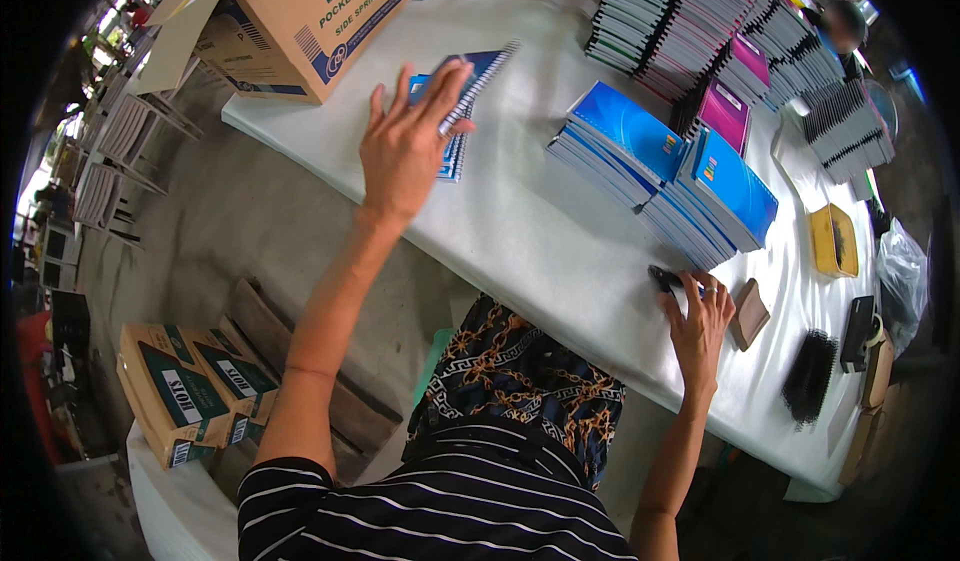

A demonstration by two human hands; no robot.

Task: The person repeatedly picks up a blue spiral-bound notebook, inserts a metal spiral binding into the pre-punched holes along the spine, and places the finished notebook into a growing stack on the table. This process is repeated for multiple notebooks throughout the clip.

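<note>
My left hand [400,156] reaches to the table's far left part and grips a blue spiral notebook [487,69], tilted with its wire edge toward the right. Beneath it lies at least one more blue spiral notebook [452,159], partly covered by the hand. Near the front edge, my right hand [698,316] has its fingers bent round a small black object [662,279]; its kind is hard to make out. A brown wooden block [750,313] lies just right of that hand. Two stacks of blue notebooks [628,131] stand beyond it.
Tall stacks of spiral notebooks [660,21] fill the far right of the white table [540,216]. An open cardboard box [300,26] sits far left. Rightward are a yellow tray [833,241] and black binding coils [810,376]. Wrapped brown packs [185,391] lie lower left. A person [845,31] is beyond the stacks.
</note>
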